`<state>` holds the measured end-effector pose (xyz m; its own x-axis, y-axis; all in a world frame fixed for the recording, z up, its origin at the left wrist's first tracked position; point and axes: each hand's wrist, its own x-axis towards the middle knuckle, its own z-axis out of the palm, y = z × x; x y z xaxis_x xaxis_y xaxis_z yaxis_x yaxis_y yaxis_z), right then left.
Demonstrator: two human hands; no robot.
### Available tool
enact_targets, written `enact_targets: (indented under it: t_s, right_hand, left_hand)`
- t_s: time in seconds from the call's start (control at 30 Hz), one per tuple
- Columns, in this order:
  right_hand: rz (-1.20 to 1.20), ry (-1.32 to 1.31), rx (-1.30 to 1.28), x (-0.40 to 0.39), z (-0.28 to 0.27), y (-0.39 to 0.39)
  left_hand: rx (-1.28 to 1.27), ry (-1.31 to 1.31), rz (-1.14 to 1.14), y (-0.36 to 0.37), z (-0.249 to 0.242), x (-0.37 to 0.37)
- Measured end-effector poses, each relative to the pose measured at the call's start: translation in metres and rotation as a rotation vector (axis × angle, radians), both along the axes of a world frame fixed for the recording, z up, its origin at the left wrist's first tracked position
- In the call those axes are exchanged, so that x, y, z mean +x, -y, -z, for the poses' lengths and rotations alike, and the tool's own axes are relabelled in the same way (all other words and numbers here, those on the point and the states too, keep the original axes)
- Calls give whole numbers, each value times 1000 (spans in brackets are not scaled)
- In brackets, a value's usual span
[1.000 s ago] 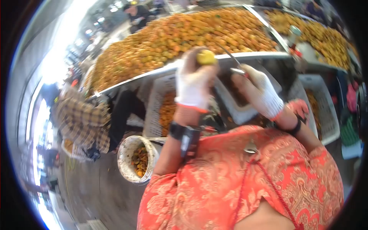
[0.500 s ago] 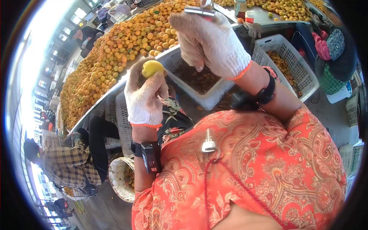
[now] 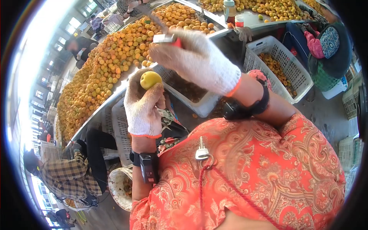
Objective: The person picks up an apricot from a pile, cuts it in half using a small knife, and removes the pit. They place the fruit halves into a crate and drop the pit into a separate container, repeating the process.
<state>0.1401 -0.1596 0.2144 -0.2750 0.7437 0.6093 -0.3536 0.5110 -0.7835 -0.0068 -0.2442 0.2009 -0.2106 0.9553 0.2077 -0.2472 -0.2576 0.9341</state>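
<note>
A yellow-green apricot (image 3: 150, 80) rests between the thumb and fingers of my left hand (image 3: 143, 105), which wears a white knitted glove with stained fingers. My right hand (image 3: 203, 57), gloved the same way, is closed around a knife (image 3: 165, 38). Its red and silver handle part shows, and a blurred grey blade seems to point up and left. This hand hovers above and to the right of the apricot, apart from it. Beneath it, a white plastic crate (image 3: 205, 109) with dark contents is partly hidden.
A long metal table is heaped with apricots (image 3: 111, 61). On the right stands a crate (image 3: 303, 80) of cut fruit; a bottle (image 3: 229, 10) and a red-labelled jar (image 3: 239, 21) stand on the table. A white bucket (image 3: 119, 188) and a person in a checked shirt (image 3: 67, 165) are at left.
My right hand has come down and to the left with the knife, nearer the apricot. My left hand keeps its hold on the fruit and has barely moved. The view has shifted slightly.
</note>
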Motion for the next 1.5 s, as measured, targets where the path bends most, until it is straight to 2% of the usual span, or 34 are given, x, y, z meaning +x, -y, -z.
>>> enact_targets:
  t_s: [0.03,0.07,0.1,0.17,0.27,0.5,0.67,0.7,0.73,0.8,0.83,0.87,0.97,1.2,1.27,1.4,1.47,1.5]
  right_hand:
    - [-54,24,74,-2,2,-2]
    - [-98,159,42,6,5,5]
    - [-41,335,72,14,0,14]
    - [-35,461,144,17,3,16]
    - [-157,607,20,23,-4,22]
    - [-197,663,74,19,7,15]
    - [-293,662,-55,17,3,20]
    - [-239,570,119,15,15,15]
    - [-246,561,104,9,24,10]
    - [-355,540,-138,8,15,23]
    - [-337,541,-154,5,24,20]
    - [-346,502,-203,4,19,25]
    - [-263,537,-92,0,18,32]
    - [-158,563,-13,-15,18,33]
    - [-175,548,-94,-17,17,35]
    - [-149,514,-45,-21,21,34]
    - [-123,545,-23,-22,22,34]
    - [-124,541,-22,-24,25,33]
  left_hand:
    - [14,5,4,0,-1,-3]
    - [23,2,0,-1,-2,-5]
    - [29,12,-15,-2,-2,-7]
    - [30,26,-29,-2,-4,-7]
    - [53,88,-65,-3,-9,-3]
    - [76,34,-72,-4,-9,-16]
    - [93,67,-63,-2,-13,-14]
    - [64,109,0,-3,-4,-23]
    - [85,95,-35,-2,-5,-21]
    - [33,-74,-114,4,-9,-20]
    - [75,-85,-104,5,-10,-19]
    - [117,-12,-105,4,-10,-17]
    - [194,175,-32,7,-9,-11]
    - [219,103,-187,-2,-3,-10]
    - [282,52,-235,-10,1,-10]
    - [250,53,-240,-11,-1,-9]
    - [242,233,-189,-13,1,-7]
    - [243,229,-190,-14,2,-6]
